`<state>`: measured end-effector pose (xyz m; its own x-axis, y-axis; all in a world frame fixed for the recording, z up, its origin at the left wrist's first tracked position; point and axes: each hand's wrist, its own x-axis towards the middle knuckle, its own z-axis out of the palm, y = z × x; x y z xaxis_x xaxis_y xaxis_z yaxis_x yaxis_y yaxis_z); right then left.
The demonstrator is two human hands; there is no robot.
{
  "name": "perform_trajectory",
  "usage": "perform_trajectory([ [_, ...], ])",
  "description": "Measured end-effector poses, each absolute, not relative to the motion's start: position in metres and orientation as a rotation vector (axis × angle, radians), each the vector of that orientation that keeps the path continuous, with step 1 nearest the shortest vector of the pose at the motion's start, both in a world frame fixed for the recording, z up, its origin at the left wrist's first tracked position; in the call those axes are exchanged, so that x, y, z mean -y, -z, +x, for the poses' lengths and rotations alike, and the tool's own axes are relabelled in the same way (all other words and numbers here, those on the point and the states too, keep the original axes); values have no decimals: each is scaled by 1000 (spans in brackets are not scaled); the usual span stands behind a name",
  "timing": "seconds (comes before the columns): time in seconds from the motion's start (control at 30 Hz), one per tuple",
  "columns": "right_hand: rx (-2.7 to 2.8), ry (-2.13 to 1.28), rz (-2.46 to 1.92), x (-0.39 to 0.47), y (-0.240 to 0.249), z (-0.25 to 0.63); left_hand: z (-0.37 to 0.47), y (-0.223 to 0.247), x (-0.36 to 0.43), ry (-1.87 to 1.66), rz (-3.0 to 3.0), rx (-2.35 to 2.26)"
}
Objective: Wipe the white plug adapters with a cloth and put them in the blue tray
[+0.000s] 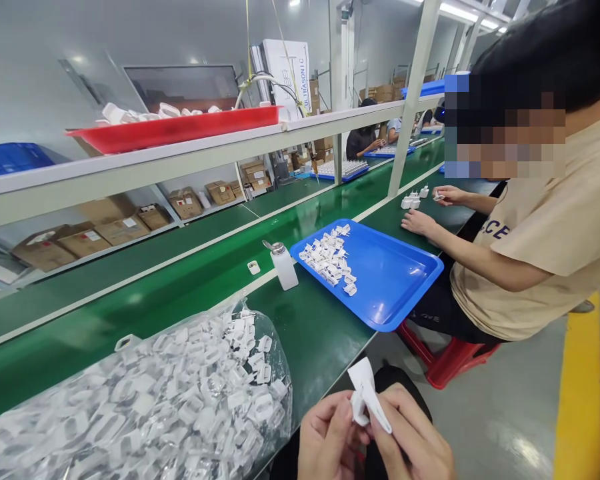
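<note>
At the bottom centre, my left hand (pixel 329 437) pinches a small white plastic part (pixel 359 408). My right hand (pixel 414 437), beside it, grips a folded white cloth or paper (pixel 371 393) that touches the part. Both hands are in front of the green table's edge, over my lap. To their left lies a large clear bag (pixel 180 393) full of white plastic housings. Beyond the hands, a blue tray (pixel 380 267) holds a pile of small white parts (pixel 327 257) at its left side. A white pump bottle (pixel 284 268) stands upright left of the tray.
A single white part (pixel 253 267) lies on the green belt (pixel 220 267). A person in a beige shirt (pixel 545 220) sits at the right, handling white pieces. The overhead shelf (pixel 190 148) carries a red tray (pixel 190 127) of white parts. More people sit farther back.
</note>
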<state>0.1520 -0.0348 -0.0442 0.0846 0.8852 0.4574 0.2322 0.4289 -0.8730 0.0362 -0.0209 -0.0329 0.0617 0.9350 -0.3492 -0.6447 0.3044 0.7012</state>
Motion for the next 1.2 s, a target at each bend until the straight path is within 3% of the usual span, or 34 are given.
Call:
perform_trajectory([
  [0.13,1149,-1106,-1089,32,51,149,40,37,23,-1478,628,-1086],
  [0.23,612,-1420,-1016,28,56,146,40,43,24,-1567,754,-1179],
  [0.33,209,-1594,-922,23,53,144,38,52,27,-1579,934,-1244],
  [0.47,102,-1737,-820,17,45,145,32,64,31,-1656,1231,-1304],
  [0.63,757,-1180,-922,22,51,158,24,64,32,-1837,1654,-1410],
  [0.83,1823,-614,-714,26,54,178,22,58,34,-2024,1926,-1424],
  [1.07,1876,-142,-900,17,64,185,22,53,36,-2009,1940,-1444],
  [1.2,1738,-110,-891,20,58,185,21,46,39,-2000,1879,-1491],
])
